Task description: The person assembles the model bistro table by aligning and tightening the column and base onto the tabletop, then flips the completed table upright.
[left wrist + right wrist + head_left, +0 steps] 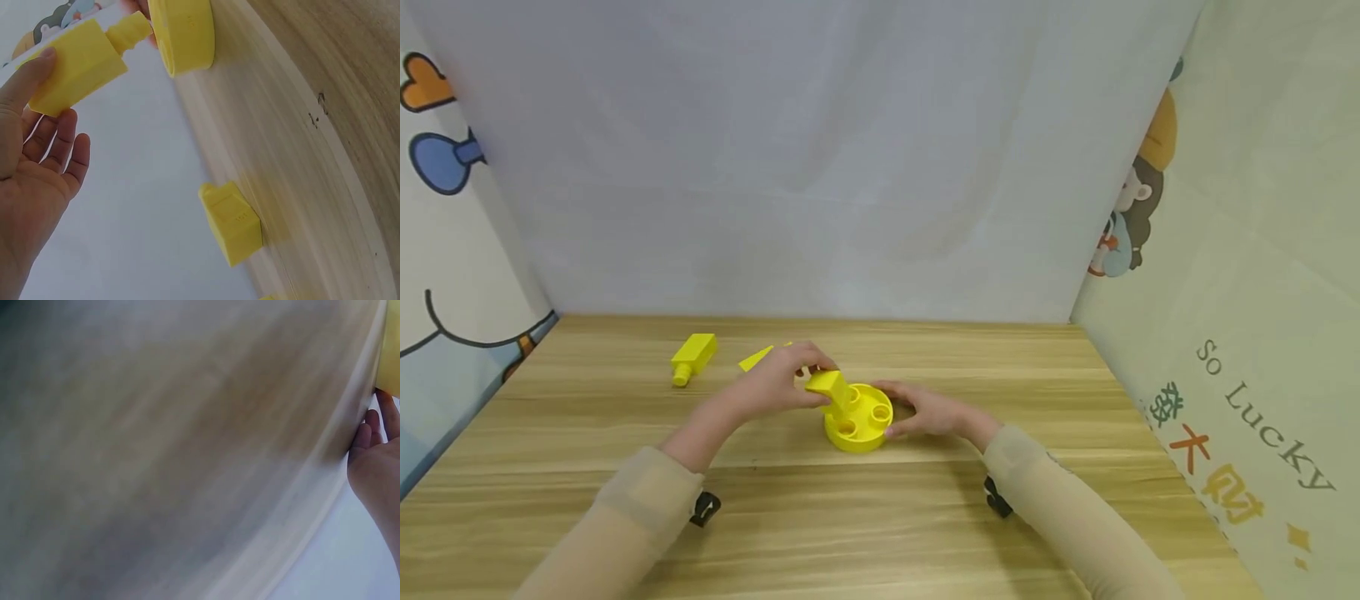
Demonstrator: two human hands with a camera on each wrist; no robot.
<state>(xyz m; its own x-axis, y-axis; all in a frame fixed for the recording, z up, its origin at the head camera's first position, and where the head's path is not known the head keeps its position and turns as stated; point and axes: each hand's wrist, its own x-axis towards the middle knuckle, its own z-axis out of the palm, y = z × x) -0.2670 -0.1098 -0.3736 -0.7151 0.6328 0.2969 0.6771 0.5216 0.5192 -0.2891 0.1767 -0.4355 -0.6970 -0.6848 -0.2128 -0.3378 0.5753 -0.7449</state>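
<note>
My left hand (782, 379) pinches a yellow block with a threaded peg (78, 65) between thumb and fingers. The block is tilted, its peg pointing toward a round yellow disc (865, 421) with a raised rim and several ring-shaped sockets. Whether the peg tip touches the disc, I cannot tell. On the disc's right side, my right hand (928, 410) holds the rim, thumb at the near side and fingers at the far side. The right wrist view catches only part of that hand and a yellow edge.
Another yellow pegged block (696, 352) lies on the wooden table (880, 533) at the back left. A further yellow piece (756, 358) sits behind my left hand, partly hidden by it. A pale cloth wall (820, 167) rises behind the table, with printed cloths at both sides.
</note>
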